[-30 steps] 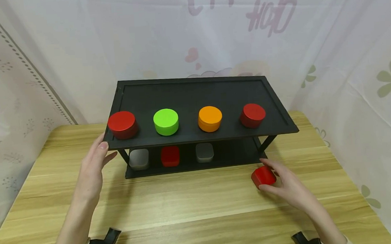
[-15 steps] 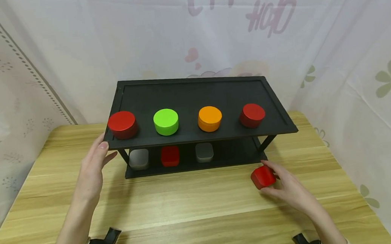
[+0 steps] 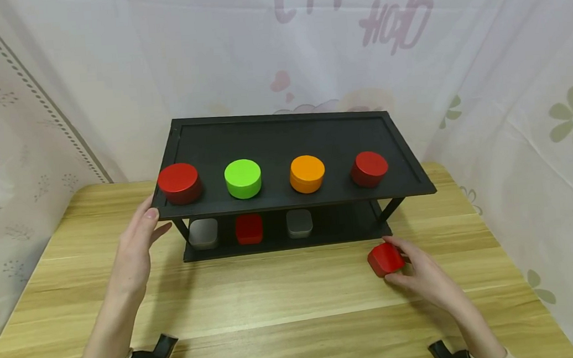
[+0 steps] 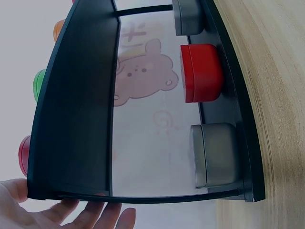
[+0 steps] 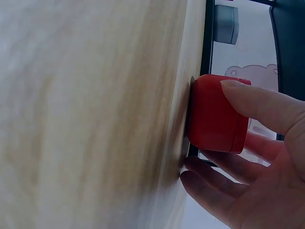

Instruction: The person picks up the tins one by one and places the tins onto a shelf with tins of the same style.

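Note:
A black two-tier shelf (image 3: pixel 283 137) stands on the wooden table. My left hand (image 3: pixel 134 250) holds its front left corner, thumb at the top board's edge and fingers by the side and underneath. In front of the shelf's right end, my right hand (image 3: pixel 425 272) pinches a small red square tin (image 3: pixel 385 260) with rounded corners, between thumb and fingers. The right wrist view shows the thumb across the lid edge of this red tin (image 5: pixel 212 114). It is low over the table; whether it touches the wood I cannot tell.
On the top board stand round tins: red (image 3: pixel 180 183), green (image 3: pixel 244 179), orange (image 3: pixel 307 175) and a smaller red one (image 3: pixel 369 169). Below sit a grey square tin (image 3: pixel 204 234), a red one (image 3: pixel 249 229) and another grey one (image 3: pixel 299 224). A printed curtain (image 3: pixel 257 48) hangs behind.
The red tin in my right hand has turned slightly, staying in nearly the same spot. My right thumb and fingertips have shifted a little toward me. The left hand has not moved.

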Motion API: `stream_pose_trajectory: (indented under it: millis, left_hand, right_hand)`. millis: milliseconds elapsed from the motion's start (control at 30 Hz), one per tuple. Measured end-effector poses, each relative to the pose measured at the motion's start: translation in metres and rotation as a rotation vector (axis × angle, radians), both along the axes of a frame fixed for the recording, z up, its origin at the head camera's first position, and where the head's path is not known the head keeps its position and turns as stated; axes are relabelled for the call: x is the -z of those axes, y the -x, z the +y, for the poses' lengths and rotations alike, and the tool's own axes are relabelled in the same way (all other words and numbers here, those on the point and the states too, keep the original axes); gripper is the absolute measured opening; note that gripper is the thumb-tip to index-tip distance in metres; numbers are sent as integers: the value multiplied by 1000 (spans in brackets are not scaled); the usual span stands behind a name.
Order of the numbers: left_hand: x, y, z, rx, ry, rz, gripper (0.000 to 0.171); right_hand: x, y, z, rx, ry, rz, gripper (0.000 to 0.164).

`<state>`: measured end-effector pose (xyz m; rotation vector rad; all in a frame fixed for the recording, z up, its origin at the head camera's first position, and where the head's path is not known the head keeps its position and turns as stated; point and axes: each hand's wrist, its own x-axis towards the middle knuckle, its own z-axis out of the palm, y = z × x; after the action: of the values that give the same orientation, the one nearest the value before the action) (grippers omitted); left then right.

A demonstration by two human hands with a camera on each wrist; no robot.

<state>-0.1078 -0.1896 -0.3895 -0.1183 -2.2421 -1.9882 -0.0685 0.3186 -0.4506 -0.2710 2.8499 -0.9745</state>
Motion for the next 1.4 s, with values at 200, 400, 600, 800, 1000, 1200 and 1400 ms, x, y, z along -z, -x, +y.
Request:
stream_pose_trajectory:
  millis: [200,400,600,800,1000,1200,1400]
  left_hand:
    - [0,0,0,0,10,-5,49]
    - [0,0,0,5,2,-1,49]
    - [0,0,0,2,-4,1,49]
    - [0,0,-1,0,11,-1,50]
    - [0,0,0,-2,19,-5,50]
    - [0,0,0,-7,45,-13,51]
    - [0,-1,0,-11,59,-22,51]
  right_hand:
    - [1,2,0,5,-2,-16,75]
    - [2,3,2,4,13,-15,72]
    - [1,3,3,-3,36,-14,71]
    - [2,3,3,1,32,-7,70]
    - [3,3,4,8,33,2,69]
    - [2,3,5,9,47,-1,68]
    - [1,5,6,3,51,21,68]
